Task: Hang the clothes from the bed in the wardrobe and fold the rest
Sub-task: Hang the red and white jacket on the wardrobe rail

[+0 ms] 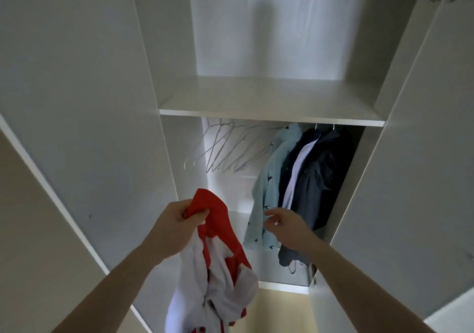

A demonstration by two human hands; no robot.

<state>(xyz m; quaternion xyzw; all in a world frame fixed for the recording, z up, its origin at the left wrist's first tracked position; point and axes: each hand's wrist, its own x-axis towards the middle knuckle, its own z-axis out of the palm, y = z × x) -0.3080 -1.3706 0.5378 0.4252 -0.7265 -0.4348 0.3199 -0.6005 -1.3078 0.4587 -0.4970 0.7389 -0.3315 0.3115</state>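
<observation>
My left hand (pixel 177 221) grips a red and white garment (pixel 218 263) by its red top edge; the rest hangs down bunched in front of the open white wardrobe (pixel 272 117). My right hand (pixel 282 223) reaches toward the hanging space with loosely curled fingers and holds nothing. Several bare wire hangers (pixel 228 150) hang on the left of the rail. To their right hang a light blue patterned shirt (pixel 269 186) and dark navy clothes (pixel 320 179) with a white strip between them.
The wardrobe's left door (pixel 71 117) and right door (pixel 420 168) stand open on either side. A white shelf (pixel 272 97) spans the cabinet above the rail. Pale flooring (pixel 282 309) shows below the wardrobe's base.
</observation>
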